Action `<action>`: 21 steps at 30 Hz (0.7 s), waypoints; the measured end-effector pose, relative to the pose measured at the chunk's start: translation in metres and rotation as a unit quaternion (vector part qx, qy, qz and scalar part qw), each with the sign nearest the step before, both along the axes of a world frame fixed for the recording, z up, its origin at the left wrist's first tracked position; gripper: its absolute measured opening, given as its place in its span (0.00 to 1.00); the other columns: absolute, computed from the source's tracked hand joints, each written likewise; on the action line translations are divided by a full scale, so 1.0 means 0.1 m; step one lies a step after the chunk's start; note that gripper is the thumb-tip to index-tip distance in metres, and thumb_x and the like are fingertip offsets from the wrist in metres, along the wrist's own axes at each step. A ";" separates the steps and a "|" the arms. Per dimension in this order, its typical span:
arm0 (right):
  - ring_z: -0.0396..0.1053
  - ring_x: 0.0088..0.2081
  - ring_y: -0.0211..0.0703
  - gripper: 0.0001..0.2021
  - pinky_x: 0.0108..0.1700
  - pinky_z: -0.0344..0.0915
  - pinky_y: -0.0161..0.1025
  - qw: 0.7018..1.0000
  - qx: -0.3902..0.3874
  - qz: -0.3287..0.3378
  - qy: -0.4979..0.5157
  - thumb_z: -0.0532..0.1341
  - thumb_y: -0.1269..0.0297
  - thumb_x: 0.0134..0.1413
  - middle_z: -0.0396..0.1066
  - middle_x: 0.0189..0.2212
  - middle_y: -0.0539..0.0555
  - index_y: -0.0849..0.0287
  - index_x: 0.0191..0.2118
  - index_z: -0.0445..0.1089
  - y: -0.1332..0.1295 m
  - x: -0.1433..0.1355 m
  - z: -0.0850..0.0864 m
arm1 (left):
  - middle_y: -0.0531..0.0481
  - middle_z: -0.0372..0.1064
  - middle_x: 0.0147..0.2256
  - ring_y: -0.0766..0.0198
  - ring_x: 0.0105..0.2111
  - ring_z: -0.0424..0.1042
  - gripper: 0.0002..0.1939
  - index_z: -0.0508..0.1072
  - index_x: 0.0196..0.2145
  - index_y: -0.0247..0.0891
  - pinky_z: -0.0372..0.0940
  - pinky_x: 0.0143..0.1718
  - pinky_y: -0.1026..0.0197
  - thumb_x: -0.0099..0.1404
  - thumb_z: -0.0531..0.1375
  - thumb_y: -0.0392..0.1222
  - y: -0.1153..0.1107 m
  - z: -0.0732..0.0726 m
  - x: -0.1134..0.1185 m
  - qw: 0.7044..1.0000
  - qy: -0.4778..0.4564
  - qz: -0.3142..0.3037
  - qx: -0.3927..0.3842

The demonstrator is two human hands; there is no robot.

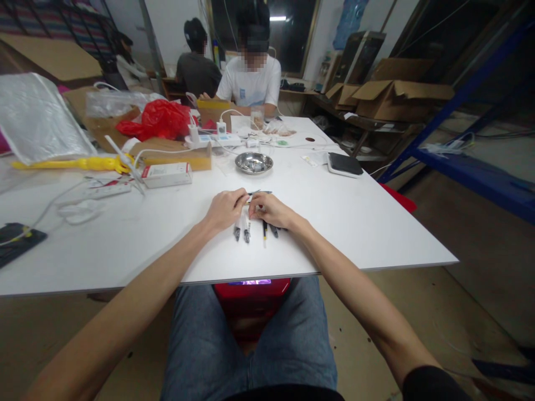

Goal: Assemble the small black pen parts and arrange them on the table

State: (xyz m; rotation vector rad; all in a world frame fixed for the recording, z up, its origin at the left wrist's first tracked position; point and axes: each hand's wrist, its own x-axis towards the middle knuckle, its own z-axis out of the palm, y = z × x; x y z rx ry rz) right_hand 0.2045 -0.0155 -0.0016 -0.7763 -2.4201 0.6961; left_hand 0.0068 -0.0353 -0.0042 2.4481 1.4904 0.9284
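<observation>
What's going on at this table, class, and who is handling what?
The left hand and right hand are close together, fingers curled, above pens lying on the white table. Exactly what each hand grips is too small to tell. A metal dish sits just beyond, and someone in a white shirt is across the table.

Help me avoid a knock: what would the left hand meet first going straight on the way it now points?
The bare left hand would probably meet the bare right hand first, close ahead; whether they already touch, I cannot tell from this view.
</observation>
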 end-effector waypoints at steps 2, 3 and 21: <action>0.67 0.37 0.42 0.07 0.44 0.62 0.39 0.999 -0.003 -0.036 0.032 0.61 0.80 0.52 0.73 0.33 0.53 0.62 0.31 0.74 0.01 0.04 0.02 | 0.50 0.71 0.25 0.60 0.26 0.67 0.14 0.71 0.31 0.41 0.54 0.30 0.59 0.73 0.51 0.45 0.00 0.01 -0.01 1.000 -0.008 0.001 0.003; 0.67 0.35 0.42 0.07 0.43 0.62 0.38 0.997 -0.007 -0.058 0.060 0.60 0.79 0.53 0.72 0.32 0.53 0.62 0.32 0.73 0.01 0.07 0.04 | 0.50 0.71 0.25 0.60 0.26 0.67 0.14 0.71 0.31 0.41 0.54 0.30 0.59 0.73 0.51 0.45 0.01 0.01 -0.02 1.000 -0.012 0.001 0.004; 0.69 0.31 0.40 0.12 0.36 0.65 0.37 0.940 -0.106 -0.154 0.284 0.69 0.56 0.51 0.77 0.30 0.53 0.61 0.33 0.78 0.10 0.08 0.05 | 0.49 0.74 0.29 0.58 0.29 0.70 0.13 0.72 0.32 0.41 0.56 0.32 0.58 0.72 0.51 0.44 0.03 0.00 -0.04 1.000 0.009 0.009 0.006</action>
